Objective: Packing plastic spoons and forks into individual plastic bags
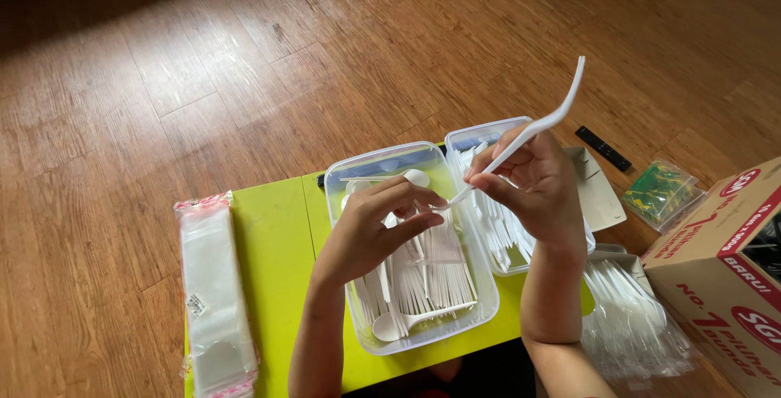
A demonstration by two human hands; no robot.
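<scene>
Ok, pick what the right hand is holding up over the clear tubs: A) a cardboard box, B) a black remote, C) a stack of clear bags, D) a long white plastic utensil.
D: the right hand pinches a long white plastic utensil, its handle angled up over the clear tubs.

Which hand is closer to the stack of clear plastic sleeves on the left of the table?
Left. The left hand is over the near cutlery tub, one gap of green table from the plastic sleeves. The right hand is farther off, over the second tub, holding white cutlery.
</scene>
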